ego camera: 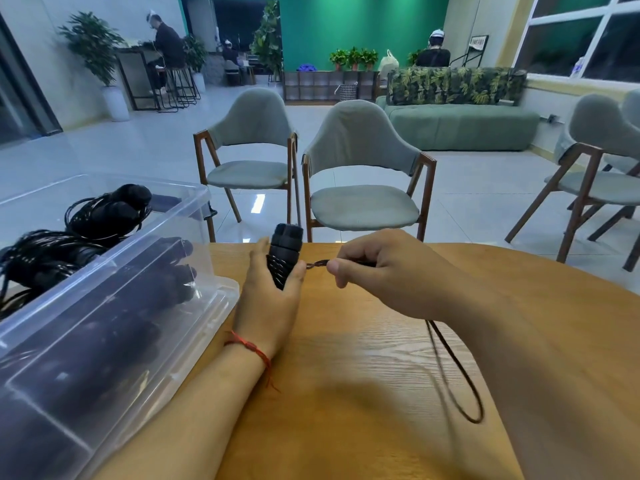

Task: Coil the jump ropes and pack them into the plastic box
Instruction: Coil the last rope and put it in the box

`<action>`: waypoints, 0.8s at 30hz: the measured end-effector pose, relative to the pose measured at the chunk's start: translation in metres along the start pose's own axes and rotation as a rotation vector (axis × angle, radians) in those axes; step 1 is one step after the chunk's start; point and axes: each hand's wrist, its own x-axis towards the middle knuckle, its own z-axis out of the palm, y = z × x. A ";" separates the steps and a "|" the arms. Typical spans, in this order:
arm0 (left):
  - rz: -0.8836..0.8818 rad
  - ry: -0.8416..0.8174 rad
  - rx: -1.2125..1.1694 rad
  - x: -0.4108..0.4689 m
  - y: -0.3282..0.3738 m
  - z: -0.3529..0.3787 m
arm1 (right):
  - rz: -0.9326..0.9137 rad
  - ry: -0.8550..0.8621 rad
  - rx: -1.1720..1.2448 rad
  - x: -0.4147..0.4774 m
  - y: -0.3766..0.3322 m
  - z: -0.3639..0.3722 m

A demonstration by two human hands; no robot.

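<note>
The rope-wrapped handles point(284, 252) are gripped in the left hand point(268, 299). Just right of that grip, the cord point(453, 368) is pinched by the right hand point(377, 268).

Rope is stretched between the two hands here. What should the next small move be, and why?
Probably swing the right hand round the handles for one more wrap. The left hand grips them with several turns already on, the rope runs taut to the right hand's pinch, and a slack loop of it hangs over the table.

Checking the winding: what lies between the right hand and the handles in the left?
Only a short stretch of black rope, above the wooden table, in the head view.
</note>
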 end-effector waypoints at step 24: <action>0.093 -0.046 0.166 -0.016 0.014 0.006 | 0.028 -0.269 -0.131 -0.014 -0.026 -0.014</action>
